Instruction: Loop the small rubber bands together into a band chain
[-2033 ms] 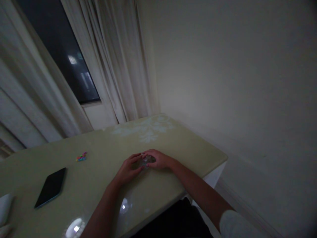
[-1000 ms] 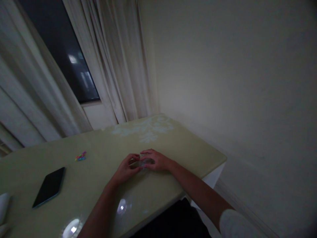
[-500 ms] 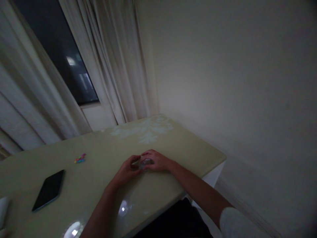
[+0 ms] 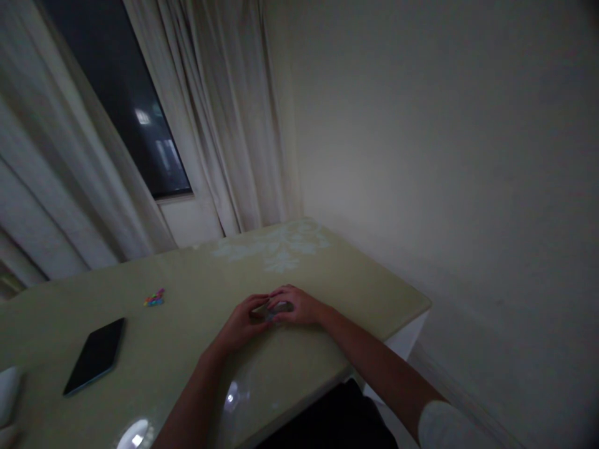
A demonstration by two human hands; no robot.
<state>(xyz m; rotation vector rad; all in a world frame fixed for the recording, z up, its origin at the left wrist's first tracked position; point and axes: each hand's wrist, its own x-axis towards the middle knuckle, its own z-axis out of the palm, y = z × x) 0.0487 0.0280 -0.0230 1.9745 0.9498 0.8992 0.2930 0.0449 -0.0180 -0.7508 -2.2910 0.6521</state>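
Note:
On the table [image 4: 196, 340], my left hand [image 4: 243, 319] and my right hand [image 4: 298, 305] meet, their fingertips close together and curled around a small see-through object [image 4: 270, 312]. Its kind is hard to make out, as the fingers cover most of it and the light is dim. My left fingers bend round its left side, with the thumb in front. From the right, my right thumb and fingers close about it. Both wrists stay low over the tabletop.
A small heap of bright coloured pieces [image 4: 155, 297] lies left of my hands. Nearer sits a dark tablet-like device [image 4: 95, 356]. At the left edge is a white object [image 4: 8, 390], cut off by the frame. Curtains [image 4: 229, 125] and a wall [image 4: 421, 156] border the table.
The view has shifted slightly, so the table and its things appear a little to the right. My hands stay around the clear object, with their fingers hardly changed.

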